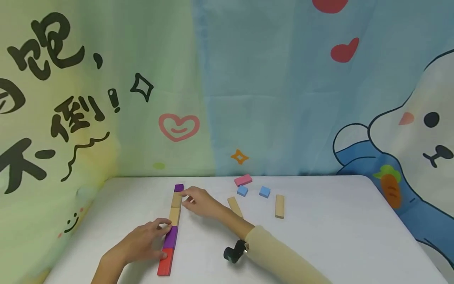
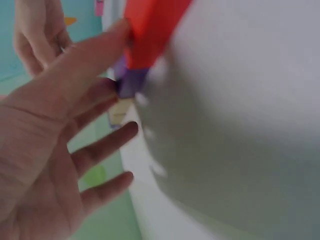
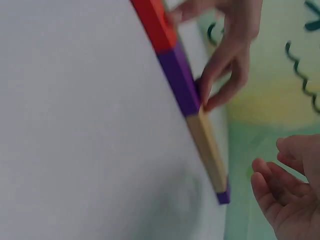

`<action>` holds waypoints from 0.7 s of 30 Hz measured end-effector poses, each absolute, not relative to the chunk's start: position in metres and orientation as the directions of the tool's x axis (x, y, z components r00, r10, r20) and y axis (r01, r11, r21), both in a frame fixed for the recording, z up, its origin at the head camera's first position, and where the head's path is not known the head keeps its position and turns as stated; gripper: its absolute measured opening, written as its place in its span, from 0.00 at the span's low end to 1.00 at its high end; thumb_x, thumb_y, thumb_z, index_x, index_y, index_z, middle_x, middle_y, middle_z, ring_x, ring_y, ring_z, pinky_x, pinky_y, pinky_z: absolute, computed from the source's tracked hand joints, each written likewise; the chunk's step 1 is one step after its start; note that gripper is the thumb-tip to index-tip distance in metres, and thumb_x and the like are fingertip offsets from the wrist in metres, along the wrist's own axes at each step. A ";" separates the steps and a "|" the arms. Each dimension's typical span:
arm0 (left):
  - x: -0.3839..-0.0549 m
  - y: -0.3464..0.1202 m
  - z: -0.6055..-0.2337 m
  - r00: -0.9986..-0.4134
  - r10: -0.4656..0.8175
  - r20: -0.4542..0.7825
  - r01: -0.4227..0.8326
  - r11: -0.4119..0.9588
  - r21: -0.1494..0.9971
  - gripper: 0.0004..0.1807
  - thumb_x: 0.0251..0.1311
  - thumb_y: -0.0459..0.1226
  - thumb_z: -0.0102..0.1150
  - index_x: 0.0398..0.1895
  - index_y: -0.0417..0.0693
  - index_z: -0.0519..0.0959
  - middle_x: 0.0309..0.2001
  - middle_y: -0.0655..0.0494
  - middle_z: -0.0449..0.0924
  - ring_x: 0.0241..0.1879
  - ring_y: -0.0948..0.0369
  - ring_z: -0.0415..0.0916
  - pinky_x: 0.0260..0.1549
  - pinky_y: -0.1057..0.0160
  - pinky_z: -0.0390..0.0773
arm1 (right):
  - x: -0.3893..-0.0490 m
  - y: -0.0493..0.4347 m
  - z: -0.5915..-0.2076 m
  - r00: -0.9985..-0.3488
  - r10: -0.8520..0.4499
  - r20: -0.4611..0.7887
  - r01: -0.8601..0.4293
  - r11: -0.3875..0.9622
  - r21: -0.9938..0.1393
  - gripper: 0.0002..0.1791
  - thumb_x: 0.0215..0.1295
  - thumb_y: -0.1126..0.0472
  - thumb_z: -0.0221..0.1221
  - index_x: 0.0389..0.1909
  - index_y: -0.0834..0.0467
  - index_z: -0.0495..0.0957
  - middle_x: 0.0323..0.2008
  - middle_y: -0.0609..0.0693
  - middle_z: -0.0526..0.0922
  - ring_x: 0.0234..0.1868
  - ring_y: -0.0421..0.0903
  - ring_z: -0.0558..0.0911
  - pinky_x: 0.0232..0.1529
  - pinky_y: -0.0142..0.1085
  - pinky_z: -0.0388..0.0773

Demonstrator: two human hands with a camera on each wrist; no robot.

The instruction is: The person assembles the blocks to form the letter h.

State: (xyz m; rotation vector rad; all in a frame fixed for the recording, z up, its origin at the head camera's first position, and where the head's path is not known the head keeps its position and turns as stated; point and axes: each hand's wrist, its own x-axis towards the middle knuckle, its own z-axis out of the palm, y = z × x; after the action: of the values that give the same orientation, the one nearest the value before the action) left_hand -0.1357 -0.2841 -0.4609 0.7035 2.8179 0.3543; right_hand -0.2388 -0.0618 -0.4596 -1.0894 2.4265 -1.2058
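Observation:
Several blocks lie end to end in one straight row: a red block point(image 1: 164, 269) nearest, then a purple block point(image 1: 171, 237), two wooden blocks, the near one point(image 1: 174, 216) and the far one point(image 1: 176, 200), and a small purple block point(image 1: 179, 188) at the far end. Along the row's left side is my left hand point(image 1: 142, 241); its thumb touches the red block point(image 2: 150, 32) and a fingertip meets the row where purple joins wood. My right hand point(image 1: 201, 202) hovers beside the far wooden block, its fingers loosely bent and holding nothing in the right wrist view.
Right of the row lie a pink block point(image 1: 243, 180), two small blue blocks point(image 1: 242, 191) point(image 1: 264, 192) and two wooden blocks, one point(image 1: 234, 206) partly behind my right forearm, the other point(image 1: 280, 206) farther right. A printed curtain point(image 1: 255, 98) hangs behind the white table point(image 1: 337, 236).

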 end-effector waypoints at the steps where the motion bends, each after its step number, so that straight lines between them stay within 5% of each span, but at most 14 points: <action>1: -0.136 -0.284 -0.459 -0.864 0.478 -0.158 0.426 0.862 0.275 0.41 0.45 0.54 0.72 0.62 0.43 0.75 0.61 0.55 0.70 0.53 0.52 0.77 0.51 0.43 0.76 | -0.230 -0.057 -0.457 -0.685 -0.717 0.129 -0.531 0.370 -0.763 0.19 0.70 0.65 0.53 0.59 0.66 0.73 0.55 0.61 0.78 0.51 0.51 0.83 0.48 0.25 0.78; 11: -0.132 -0.287 -0.457 -0.873 0.461 -0.157 0.403 0.865 0.299 0.41 0.44 0.52 0.73 0.61 0.41 0.75 0.62 0.54 0.70 0.53 0.50 0.77 0.50 0.42 0.76 | -0.150 0.024 -0.459 -0.620 -0.773 0.137 -0.529 0.283 -0.800 0.16 0.71 0.62 0.54 0.56 0.64 0.76 0.50 0.58 0.82 0.45 0.35 0.81 0.47 0.25 0.79; 21: -0.134 -0.287 -0.462 -0.874 0.466 -0.137 0.397 0.848 0.352 0.41 0.46 0.51 0.72 0.62 0.41 0.74 0.63 0.54 0.69 0.56 0.50 0.75 0.52 0.42 0.75 | -0.117 0.067 -0.482 -0.603 -0.777 0.182 -0.578 0.268 -0.770 0.16 0.72 0.60 0.53 0.54 0.64 0.76 0.46 0.55 0.83 0.42 0.32 0.80 0.45 0.27 0.79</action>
State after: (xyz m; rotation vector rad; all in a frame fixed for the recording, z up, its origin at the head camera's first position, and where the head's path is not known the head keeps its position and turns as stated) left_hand -0.1338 -0.2873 -0.4620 0.6639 2.8080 0.4665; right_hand -0.1169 0.0666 -0.4817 -1.2593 2.3062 -1.2456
